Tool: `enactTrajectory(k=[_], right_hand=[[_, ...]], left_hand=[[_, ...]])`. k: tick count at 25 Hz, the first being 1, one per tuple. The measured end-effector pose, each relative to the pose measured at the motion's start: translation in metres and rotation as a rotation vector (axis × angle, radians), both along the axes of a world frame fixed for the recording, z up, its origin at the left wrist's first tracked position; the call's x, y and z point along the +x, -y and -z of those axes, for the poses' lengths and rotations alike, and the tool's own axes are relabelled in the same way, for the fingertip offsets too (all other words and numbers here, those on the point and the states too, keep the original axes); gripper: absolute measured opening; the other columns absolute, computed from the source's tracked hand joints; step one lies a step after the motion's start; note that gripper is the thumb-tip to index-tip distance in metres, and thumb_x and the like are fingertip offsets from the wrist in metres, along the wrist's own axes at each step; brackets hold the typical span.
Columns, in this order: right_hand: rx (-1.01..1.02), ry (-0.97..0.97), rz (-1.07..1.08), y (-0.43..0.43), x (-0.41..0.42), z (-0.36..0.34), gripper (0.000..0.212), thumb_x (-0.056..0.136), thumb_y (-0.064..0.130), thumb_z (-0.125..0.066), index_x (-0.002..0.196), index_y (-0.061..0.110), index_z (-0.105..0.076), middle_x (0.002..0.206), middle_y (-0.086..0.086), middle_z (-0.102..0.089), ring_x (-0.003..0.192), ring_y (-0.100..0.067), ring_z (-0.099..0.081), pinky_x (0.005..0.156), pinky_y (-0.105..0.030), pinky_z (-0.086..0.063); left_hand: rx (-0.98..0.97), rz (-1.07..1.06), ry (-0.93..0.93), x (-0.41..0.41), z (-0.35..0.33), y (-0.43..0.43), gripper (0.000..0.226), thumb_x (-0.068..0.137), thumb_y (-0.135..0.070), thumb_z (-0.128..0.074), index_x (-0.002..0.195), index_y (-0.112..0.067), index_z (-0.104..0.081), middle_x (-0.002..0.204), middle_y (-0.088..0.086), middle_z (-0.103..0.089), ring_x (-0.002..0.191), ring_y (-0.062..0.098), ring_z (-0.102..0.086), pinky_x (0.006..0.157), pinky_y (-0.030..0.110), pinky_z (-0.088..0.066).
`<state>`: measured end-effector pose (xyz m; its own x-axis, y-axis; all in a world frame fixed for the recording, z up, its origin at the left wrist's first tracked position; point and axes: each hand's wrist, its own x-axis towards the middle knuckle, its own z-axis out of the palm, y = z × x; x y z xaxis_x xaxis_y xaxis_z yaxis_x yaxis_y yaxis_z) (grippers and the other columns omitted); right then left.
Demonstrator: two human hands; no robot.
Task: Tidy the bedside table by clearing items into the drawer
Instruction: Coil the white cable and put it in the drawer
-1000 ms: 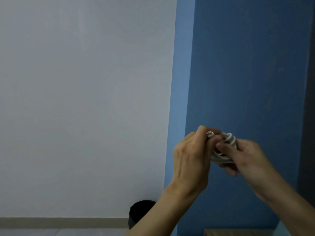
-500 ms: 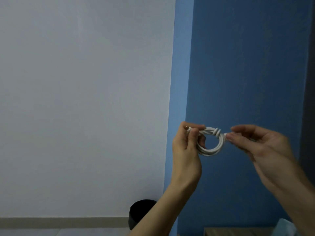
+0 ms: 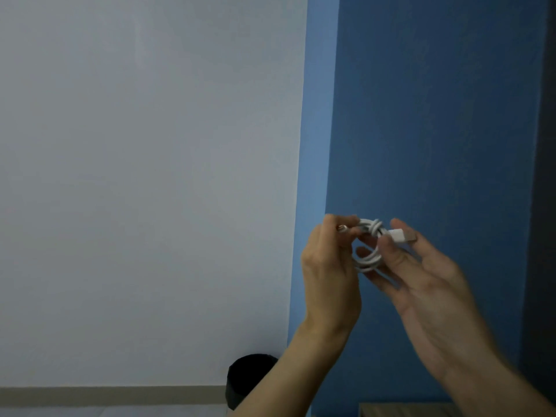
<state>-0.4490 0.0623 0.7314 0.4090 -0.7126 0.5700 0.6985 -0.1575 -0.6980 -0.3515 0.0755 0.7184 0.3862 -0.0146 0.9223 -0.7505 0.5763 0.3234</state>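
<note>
**Cable bundled in mid-air, drawer not in view**

Both forearms rise from the bottom of the frame, hands at centre right. Left hand (image 3: 328,272): back to camera, fingers curled, pinching one metal-tipped end of the white cable (image 3: 368,257). Right hand (image 3: 427,284): palm turned inward, thumb pinching the plug (image 3: 401,236) against near-straight fingers. The coil hangs between the hands, with a wrap round its top. Judgement: draw both ends snug so the wrap holds before lowering. Beyond: desk (image 3: 403,410) sliver bottom right, black bin (image 3: 249,377) bottom centre, blue wall (image 3: 436,115).
</note>
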Motion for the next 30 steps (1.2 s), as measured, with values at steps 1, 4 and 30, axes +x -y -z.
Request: enactTrajectory(k=[1,4,30], right_hand=[[0.006,0.012,-0.016,-0.002,0.0,0.001,0.043,0.066,0.021,-0.065,0.107,0.008,-0.064,0.093,-0.003,-0.074,0.091,-0.013,-0.068,0.073,-0.02,-0.055],[0.094,0.077,-0.055,-0.001,0.003,0.005,0.038,0.062,0.015,-0.065,0.098,0.003,-0.068,0.092,-0.005,-0.071,0.085,-0.009,-0.067,0.074,-0.015,-0.053],[-0.394,-0.18,0.406,0.049,-0.006,0.02,0.032,0.075,0.012,-0.068,0.094,0.036,-0.069,0.091,0.023,-0.072,0.09,-0.001,-0.068,0.079,-0.009,-0.049]], left_hand=[[-0.019,-0.032,0.054,0.0,0.001,0.0,0.013,0.091,-0.021,-0.041,0.091,-0.025,-0.053,0.088,0.002,-0.068,0.077,0.011,-0.063,0.066,0.013,-0.047],[-0.052,-0.119,0.214,-0.001,0.006,0.002,0.014,0.089,-0.013,-0.044,0.095,-0.023,-0.053,0.087,0.005,-0.068,0.077,0.017,-0.064,0.066,0.021,-0.051],[0.552,0.519,-0.342,0.01,0.006,0.001,0.031,0.097,-0.026,-0.048,0.078,-0.007,-0.062,0.063,0.004,-0.053,0.054,0.011,-0.05,0.054,0.023,-0.044]])
